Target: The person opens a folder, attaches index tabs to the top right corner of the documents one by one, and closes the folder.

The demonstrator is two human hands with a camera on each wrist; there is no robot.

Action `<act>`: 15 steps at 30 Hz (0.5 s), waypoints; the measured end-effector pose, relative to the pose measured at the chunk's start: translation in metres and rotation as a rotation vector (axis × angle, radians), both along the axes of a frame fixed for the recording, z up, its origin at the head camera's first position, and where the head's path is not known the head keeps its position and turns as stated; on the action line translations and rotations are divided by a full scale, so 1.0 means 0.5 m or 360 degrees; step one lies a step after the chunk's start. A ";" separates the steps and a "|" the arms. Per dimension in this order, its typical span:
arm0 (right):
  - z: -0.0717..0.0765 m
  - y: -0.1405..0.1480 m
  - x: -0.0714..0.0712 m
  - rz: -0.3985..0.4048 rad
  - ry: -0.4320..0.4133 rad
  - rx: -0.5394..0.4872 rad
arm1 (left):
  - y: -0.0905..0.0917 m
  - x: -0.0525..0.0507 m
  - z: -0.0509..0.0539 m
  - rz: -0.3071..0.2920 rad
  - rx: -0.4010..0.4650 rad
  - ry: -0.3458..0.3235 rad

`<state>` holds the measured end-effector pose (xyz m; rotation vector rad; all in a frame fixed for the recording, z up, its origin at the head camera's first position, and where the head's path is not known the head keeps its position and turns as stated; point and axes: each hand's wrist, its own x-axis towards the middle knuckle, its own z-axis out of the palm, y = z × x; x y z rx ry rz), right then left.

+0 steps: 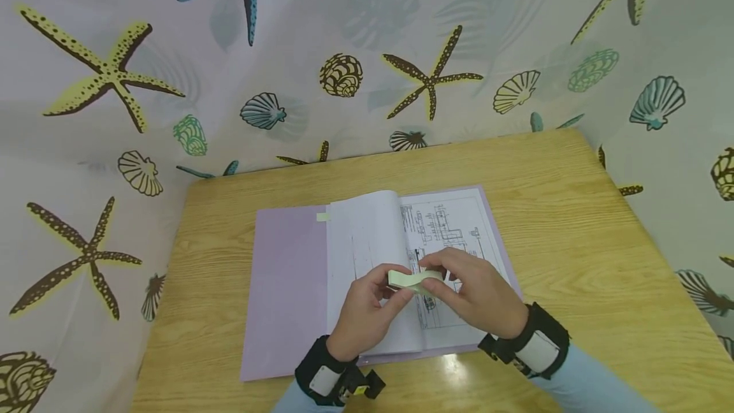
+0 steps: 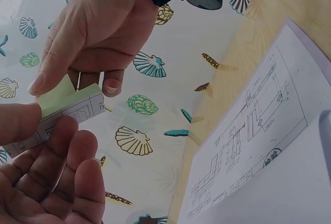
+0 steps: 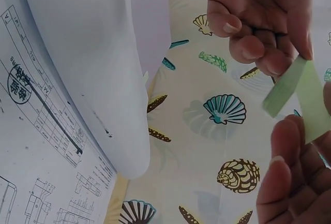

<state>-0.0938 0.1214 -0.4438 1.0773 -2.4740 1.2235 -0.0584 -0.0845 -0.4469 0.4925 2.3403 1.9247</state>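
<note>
Above the open folder, my left hand [image 1: 362,316] pinches a small pale-green sticky note pad [image 1: 401,280] between thumb and fingers. My right hand [image 1: 484,289] pinches the far end of the top note, which lifts away from the pad in a curve. In the left wrist view, printed line drawings show on the underside of the pad [image 2: 72,114]. The right wrist view has the raised green note [image 3: 313,102] forming a V with the pad. Below lies a lilac folder [image 1: 287,292] with white pages [image 1: 367,222]; the right-hand page carries technical drawings [image 1: 441,222].
A pale-green tab [image 1: 323,217] sticks out from the left edge of the pages. The folder rests on a wooden table [image 1: 590,260]. Behind and beside the table hangs a cloth [image 1: 298,30] printed with starfish and shells.
</note>
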 end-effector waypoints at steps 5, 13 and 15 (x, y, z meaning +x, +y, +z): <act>-0.015 -0.008 -0.003 -0.0061 0.0223 -0.0102 | -0.002 -0.004 -0.032 0.0008 0.0069 0.0019; -0.036 -0.020 -0.007 -0.0192 0.0682 -0.0241 | -0.001 -0.003 -0.040 0.0019 0.0138 0.0039; -0.043 -0.020 -0.007 -0.0240 0.0662 -0.0242 | 0.000 -0.002 -0.038 0.0015 0.0159 0.0029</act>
